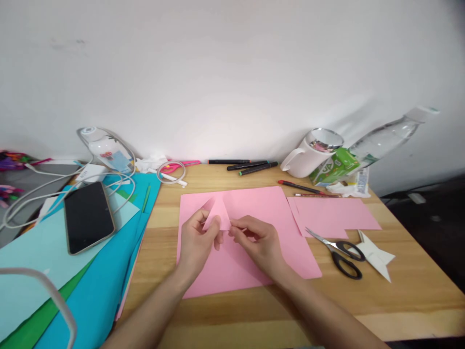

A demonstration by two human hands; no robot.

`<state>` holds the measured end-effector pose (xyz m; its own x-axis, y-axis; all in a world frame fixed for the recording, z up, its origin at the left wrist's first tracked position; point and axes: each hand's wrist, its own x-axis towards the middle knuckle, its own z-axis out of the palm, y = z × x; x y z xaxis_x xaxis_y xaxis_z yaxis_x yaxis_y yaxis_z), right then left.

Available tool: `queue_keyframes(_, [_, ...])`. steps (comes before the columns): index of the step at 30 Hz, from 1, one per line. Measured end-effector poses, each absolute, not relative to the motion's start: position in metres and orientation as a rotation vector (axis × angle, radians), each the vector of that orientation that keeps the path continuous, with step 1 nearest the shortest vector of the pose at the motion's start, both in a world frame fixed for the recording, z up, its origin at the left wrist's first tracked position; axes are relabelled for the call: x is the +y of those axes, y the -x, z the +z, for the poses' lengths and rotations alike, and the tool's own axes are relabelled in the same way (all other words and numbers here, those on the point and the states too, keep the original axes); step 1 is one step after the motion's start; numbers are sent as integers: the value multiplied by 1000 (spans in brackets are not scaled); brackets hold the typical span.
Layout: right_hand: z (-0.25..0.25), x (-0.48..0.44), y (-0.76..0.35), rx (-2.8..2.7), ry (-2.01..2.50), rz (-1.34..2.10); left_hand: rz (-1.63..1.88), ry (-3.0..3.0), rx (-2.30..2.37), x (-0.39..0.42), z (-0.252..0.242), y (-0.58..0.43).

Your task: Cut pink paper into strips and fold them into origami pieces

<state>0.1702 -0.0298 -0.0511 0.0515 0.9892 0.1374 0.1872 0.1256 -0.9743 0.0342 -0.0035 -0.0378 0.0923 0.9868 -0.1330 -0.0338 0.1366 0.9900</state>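
Observation:
A small folded piece of pink paper, triangular in outline with its tip pointing away from me, is held up between both hands. My left hand grips it with the thumb lying across its front. At the lower right corner, my right hand pinches the same piece between thumb and fingertips. Beneath both hands a large pink sheet lies flat on the wooden table. The fingers behind the folded piece are partly hidden.
Black-handled scissors lie on the right, beside a white paper star and pink offcuts. Markers, a white mug and a tilted bottle line the back. A phone rests on coloured sheets at left.

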Motion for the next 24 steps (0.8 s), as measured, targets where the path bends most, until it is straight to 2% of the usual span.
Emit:
queue_keyframes(3, [-50, -29, -171, -1231, 1314, 1163, 1061, -1102, 1188, -4, -37, -36])
queue_keyframes(9, [-55, -34, -167, -1505, 1355, 654, 1046, -1095, 1245, -5, -38, -37])
queue_keyframes(14, [-52, -30, -170, -1331, 1337, 997, 991, -1165, 1214, -2, -37, -34])
queue_keyframes(16, [-50, -29, -170, -1286, 1347, 1023, 970, -1185, 1180, -2, -38, -34])
queue_keyframes(24, [-61, -37, -166, -1773, 1304, 209, 1008, -1204, 1221, -8, -44, -33])
